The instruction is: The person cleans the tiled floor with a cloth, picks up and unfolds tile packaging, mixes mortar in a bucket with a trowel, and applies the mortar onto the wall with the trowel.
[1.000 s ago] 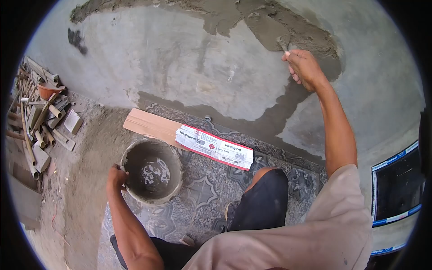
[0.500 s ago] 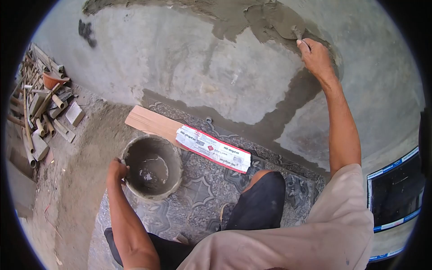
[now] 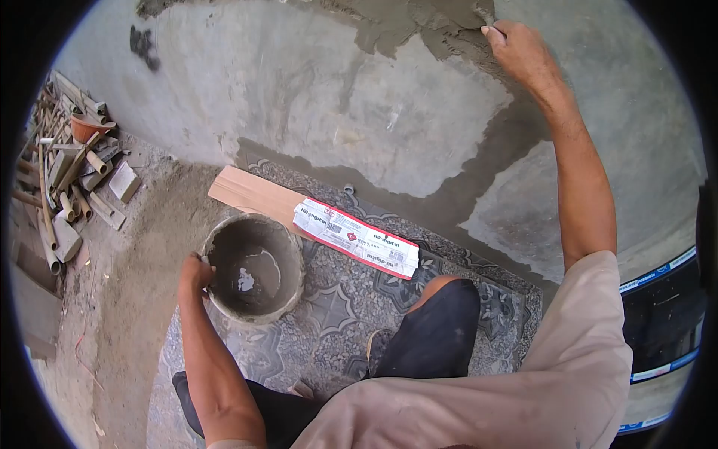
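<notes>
My right hand (image 3: pixel 525 58) is closed around the handle of a trowel (image 3: pixel 487 15) at the upper right. The trowel's blade lies against the wall (image 3: pixel 404 112) and blends into the wet grey mortar (image 3: pixel 426 26) there, so its outline is hard to make out. At the lower left, my left hand (image 3: pixel 196 275) grips the near-left rim of a round, mortar-crusted bucket (image 3: pixel 293 247). A little wet grey mix and a pale patch show at the bucket's bottom. The bucket stands on patterned tiles (image 3: pixel 333 310), tipped slightly toward me.
A cardboard strip (image 3: pixel 254 196) and a white-and-red printed packaging piece (image 3: pixel 355 238) lie beside the bucket along the wall's foot. Bamboo, wood and block scraps (image 3: pixel 82 176) are heaped at the left. A dark blue-edged panel (image 3: pixel 666 322) stands at the right, near my elbow.
My right hand and the trowel have moved upward and slightly left along the mortar. My left hand stays on the bucket's rim.
</notes>
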A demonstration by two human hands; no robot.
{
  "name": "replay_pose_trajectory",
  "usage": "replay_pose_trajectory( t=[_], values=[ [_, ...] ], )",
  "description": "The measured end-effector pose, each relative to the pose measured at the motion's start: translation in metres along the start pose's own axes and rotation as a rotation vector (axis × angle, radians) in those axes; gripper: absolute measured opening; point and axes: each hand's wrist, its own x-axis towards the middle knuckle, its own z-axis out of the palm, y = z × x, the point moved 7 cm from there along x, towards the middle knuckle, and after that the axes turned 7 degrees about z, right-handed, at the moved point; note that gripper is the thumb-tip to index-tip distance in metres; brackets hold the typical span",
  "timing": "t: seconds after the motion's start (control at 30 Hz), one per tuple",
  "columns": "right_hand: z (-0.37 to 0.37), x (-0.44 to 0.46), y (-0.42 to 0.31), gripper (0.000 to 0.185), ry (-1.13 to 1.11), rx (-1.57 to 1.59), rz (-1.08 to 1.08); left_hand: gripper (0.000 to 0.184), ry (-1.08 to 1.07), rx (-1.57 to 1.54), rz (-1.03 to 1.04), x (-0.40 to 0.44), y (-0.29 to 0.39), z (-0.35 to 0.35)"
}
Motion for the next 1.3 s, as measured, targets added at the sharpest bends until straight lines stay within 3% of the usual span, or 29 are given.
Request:
replay_pose_trajectory(
  t=[0.17, 0.27, 0.37, 0.53, 0.6, 0.8, 0.9, 0.97, 1.03, 1.1, 1.17, 1.23, 1.3],
  values=[
    [-0.034, 0.003, 0.034, 0.039, 0.159, -0.065, 0.027, 0.041, 0.016, 0.002, 0.016, -0.002, 0.003, -0.003],
    [0.007, -0.031, 0.04, 0.037, -0.081, 0.278, 0.139, 0.041, 0.034, 0.033, 0.024, 0.01, -0.005, -0.001],
    [0.031, -0.032, 0.031, 0.041, -0.214, 0.118, 0.087, 0.043, 0.028, 0.02, 0.004, 0.005, -0.004, -0.002],
    [0.015, -0.033, 0.038, 0.039, 0.1, 0.095, 0.098, 0.044, -0.028, 0.034, -0.028, 0.006, -0.009, 0.001],
    [0.052, -0.063, 0.046, 0.037, -0.255, 0.711, 0.501, 0.043, -0.017, 0.014, -0.038, 0.005, -0.01, 0.0],
    [0.117, -0.12, 0.007, 0.034, -0.592, 0.9, 0.681, 0.042, 0.027, 0.012, 0.03, 0.013, -0.017, 0.001],
    [0.123, -0.125, -0.01, 0.034, -0.661, 0.847, 0.635, 0.041, 0.02, 0.0, -0.01, -0.009, 0.004, -0.006],
    [0.118, -0.107, -0.01, 0.034, -0.589, 0.883, 0.621, 0.04, 0.018, 0.004, 0.012, -0.014, 0.006, -0.007],
    [0.104, -0.086, 0.001, 0.035, -0.351, 0.959, 0.612, 0.04, 0.022, 0.007, 0.003, -0.013, 0.002, -0.007],
    [0.113, -0.087, -0.002, 0.036, -0.377, 0.972, 0.612, 0.04, 0.02, 0.007, 0.006, -0.007, 0.002, -0.006],
    [0.133, -0.105, -0.025, 0.036, -0.692, 0.85, 0.595, 0.041, 0.033, 0.017, 0.01, -0.003, -0.002, -0.005],
    [0.137, -0.107, -0.034, 0.036, -0.705, 0.793, 0.54, 0.041, 0.034, 0.032, 0.024, -0.001, 0.001, -0.006],
    [0.128, -0.089, -0.028, 0.038, -0.363, 0.95, 0.541, 0.04, 0.042, 0.044, 0.018, -0.006, -0.002, -0.007]
  ],
)
